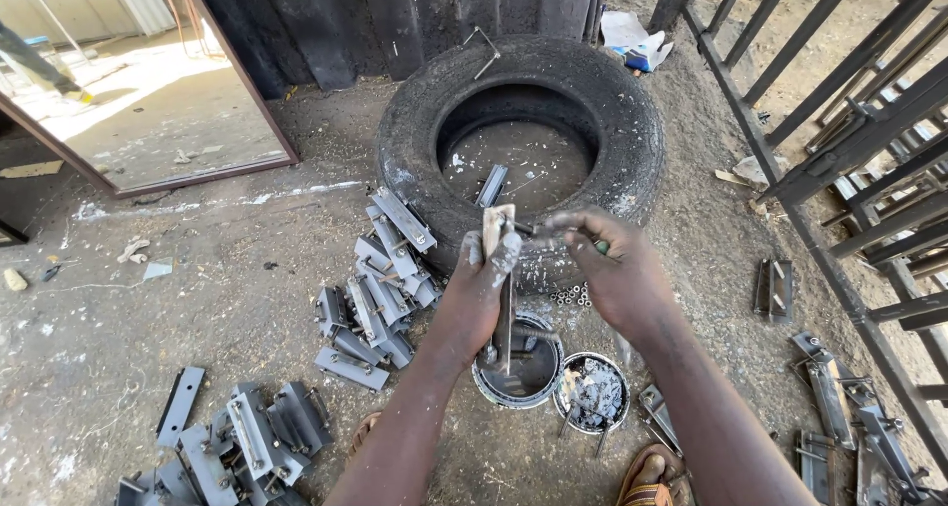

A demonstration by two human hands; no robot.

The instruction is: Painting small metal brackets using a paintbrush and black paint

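Left hand (pixel 484 269) gripped a flat metal bracket (pixel 499 232) held upright, fingers clamped round its middle, paint-smeared. Right hand (pixel 614 269) was closed on a small brush or tool (pixel 553 225), its tip touching the upper end of the bracket; what kind of tool it was could not be told through the blur. Both hands hovered above the near rim of an old tyre (pixel 523 131) lying flat on the dirt ground (pixel 197 289).

Directly below the hands stood two open paint tins: a larger dark one (pixel 517 368) and, just beside it to the right, a smaller one (pixel 592 392) with silvery contents. A heap of grey brackets (pixel 380 289) leaned against the tyre's left side; another heap (pixel 247 442) lay toward the near-left edge of the ground. Loose nuts (pixel 571 295) sat beside the tyre, near the right wrist.

Risks, as judged: wet paint on the left fingers could let the bracket slip into the tins; drips could foul the nuts; the tins stood close to the sandalled foot (pixel 647 476) and could be knocked over.
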